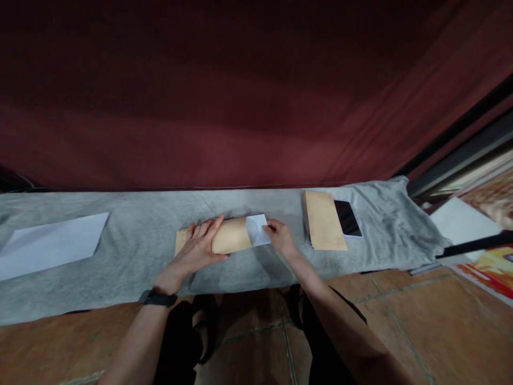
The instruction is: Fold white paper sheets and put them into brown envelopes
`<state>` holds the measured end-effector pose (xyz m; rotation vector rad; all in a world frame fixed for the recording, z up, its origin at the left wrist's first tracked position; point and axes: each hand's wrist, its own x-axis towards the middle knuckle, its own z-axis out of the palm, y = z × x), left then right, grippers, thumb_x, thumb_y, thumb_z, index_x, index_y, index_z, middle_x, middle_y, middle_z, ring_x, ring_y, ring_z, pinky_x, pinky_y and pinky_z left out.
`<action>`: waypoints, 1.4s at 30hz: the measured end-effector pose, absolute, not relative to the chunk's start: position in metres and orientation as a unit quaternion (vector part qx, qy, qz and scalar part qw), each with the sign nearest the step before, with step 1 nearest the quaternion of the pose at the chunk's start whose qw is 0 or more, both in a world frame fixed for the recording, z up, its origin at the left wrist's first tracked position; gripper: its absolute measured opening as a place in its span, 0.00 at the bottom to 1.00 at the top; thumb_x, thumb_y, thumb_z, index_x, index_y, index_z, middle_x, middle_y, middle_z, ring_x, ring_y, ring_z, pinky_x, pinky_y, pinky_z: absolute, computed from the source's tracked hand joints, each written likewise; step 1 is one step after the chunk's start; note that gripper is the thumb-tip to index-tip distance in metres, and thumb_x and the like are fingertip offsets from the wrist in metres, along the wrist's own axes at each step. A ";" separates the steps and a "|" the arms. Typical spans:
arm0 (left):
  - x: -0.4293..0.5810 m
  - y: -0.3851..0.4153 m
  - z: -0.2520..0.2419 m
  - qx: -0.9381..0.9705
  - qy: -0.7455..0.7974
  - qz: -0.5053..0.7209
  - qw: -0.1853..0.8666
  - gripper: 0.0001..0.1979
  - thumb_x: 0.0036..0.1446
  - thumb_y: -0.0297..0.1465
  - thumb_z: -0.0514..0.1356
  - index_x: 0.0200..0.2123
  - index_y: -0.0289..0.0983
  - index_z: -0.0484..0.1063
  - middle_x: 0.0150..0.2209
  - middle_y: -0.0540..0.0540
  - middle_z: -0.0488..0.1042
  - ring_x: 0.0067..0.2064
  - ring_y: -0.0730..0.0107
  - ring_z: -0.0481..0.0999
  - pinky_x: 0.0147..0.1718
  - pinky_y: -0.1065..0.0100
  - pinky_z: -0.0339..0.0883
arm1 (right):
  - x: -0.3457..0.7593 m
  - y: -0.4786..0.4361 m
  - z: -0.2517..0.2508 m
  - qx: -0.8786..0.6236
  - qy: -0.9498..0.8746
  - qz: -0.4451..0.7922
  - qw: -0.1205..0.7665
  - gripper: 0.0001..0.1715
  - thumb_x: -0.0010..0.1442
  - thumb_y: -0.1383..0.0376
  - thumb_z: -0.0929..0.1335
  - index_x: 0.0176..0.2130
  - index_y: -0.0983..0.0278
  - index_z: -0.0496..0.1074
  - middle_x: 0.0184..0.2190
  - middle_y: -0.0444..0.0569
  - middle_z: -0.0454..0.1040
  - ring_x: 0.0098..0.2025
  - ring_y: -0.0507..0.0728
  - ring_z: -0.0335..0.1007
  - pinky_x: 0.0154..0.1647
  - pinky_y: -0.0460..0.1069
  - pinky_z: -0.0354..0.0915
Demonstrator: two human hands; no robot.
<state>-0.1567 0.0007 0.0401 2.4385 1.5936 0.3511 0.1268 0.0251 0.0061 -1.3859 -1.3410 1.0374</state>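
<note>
A tan paper envelope [233,236] lies lengthwise on the grey cloth in front of me. My left hand [200,241] rests across it with fingers spread, thumb near the close edge, pressing on the paper. Out of the envelope's right end sticks a folded white paper [257,231]. Its outer edge is pinched between the thumb and fingers of my right hand [279,234]. How far the paper reaches inside the envelope is hidden.
A stack of tan envelopes [325,220] lies to the right, beside a dark-screened phone [348,218]. White paper sheets [54,243] lie at the left. The grey cloth [140,214] covers a narrow bench before a dark red curtain [208,107]. Tiled floor [401,315] shows below.
</note>
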 end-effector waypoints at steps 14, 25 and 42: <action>-0.125 0.001 0.040 0.857 0.490 0.135 0.090 0.57 0.50 0.44 0.68 0.74 0.48 0.36 0.60 0.40 0.66 0.63 0.45 0.65 0.68 0.38 0.37 | 0.106 0.017 -0.002 -0.603 -0.598 0.368 0.378 0.13 0.57 0.74 0.67 0.29 0.61 0.80 0.37 0.48 0.80 0.41 0.56 0.76 0.46 0.48 0.70; -0.125 0.001 0.042 0.859 0.489 0.128 0.085 0.56 0.51 0.44 0.67 0.74 0.48 0.35 0.61 0.40 0.64 0.64 0.46 0.63 0.68 0.37 0.37 | 0.111 0.008 0.009 -0.638 -0.569 0.321 0.407 0.14 0.57 0.69 0.70 0.45 0.61 0.73 0.37 0.46 0.78 0.40 0.56 0.77 0.42 0.48 0.70; -0.107 0.000 0.042 0.650 0.645 0.379 0.129 0.45 0.59 0.50 0.62 0.73 0.45 0.47 0.74 0.35 0.45 0.72 0.41 0.51 0.64 0.41 0.56 | 0.125 0.022 0.011 -0.541 -0.312 0.580 0.524 0.10 0.49 0.62 0.69 0.35 0.61 0.70 0.31 0.45 0.77 0.32 0.55 0.75 0.31 0.47 0.70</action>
